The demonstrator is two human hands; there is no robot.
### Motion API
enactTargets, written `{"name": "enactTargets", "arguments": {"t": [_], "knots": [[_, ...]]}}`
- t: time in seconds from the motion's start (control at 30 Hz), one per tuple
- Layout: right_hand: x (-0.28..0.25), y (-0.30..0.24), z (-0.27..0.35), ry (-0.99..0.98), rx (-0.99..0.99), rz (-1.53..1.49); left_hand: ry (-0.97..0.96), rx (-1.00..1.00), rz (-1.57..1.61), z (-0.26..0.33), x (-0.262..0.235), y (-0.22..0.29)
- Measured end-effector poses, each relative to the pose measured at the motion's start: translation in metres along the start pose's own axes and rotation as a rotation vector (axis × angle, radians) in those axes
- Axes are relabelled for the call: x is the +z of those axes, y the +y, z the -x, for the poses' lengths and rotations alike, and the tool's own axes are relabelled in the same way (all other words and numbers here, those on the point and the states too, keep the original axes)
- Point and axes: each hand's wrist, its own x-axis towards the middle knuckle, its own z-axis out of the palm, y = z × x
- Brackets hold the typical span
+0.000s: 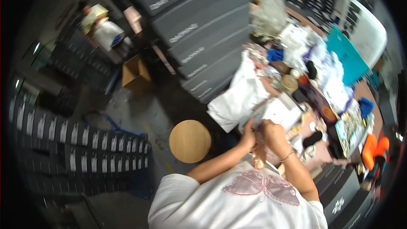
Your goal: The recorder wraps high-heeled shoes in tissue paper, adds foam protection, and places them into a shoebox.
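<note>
My left hand (249, 136) and my right hand (274, 133) are close together at the near edge of a crowded worktable, in front of my body. The fingers of both are curled closed. Between and below them shows a blurred tan-pink thing (259, 157), partly hidden, whose kind I cannot make out. Just beyond my hands is a white open box or folded sheet (280, 112) with a grey edge. To the left of it, a large crumpled white paper (241, 97) spreads over the table edge.
Tall stacks of dark grey boxes (207, 25) rise beyond the left side. A round wooden stool (190, 141) and an open cardboard box (135, 75) stand on the floor. Jars (289, 84), plastic bags and orange-handled tools (369, 152) clutter the table. Another person (104, 27) is far left.
</note>
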Motion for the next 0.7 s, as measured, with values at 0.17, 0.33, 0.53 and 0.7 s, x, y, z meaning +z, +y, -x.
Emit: {"name": "enactTargets", "arguments": {"t": [0.17,0.33,0.53,0.7], "knots": [[0.001,-0.018,0.025,-0.013,-0.128,0.07,-0.464,-0.264,0.389,0.004,-0.042,0.047],[0.003,-0.018,0.039,-0.073,-0.171,0.021,-0.378,-0.008,-0.175,-0.004,-0.026,0.05],[-0.027,0.009,0.061,-0.111,0.126,-0.514,-0.303,0.251,-0.439,-0.002,-0.032,0.039],[-0.017,-0.011,0.042,-0.072,0.128,-0.687,-0.318,0.168,-0.357,-0.008,-0.017,0.036]]}}
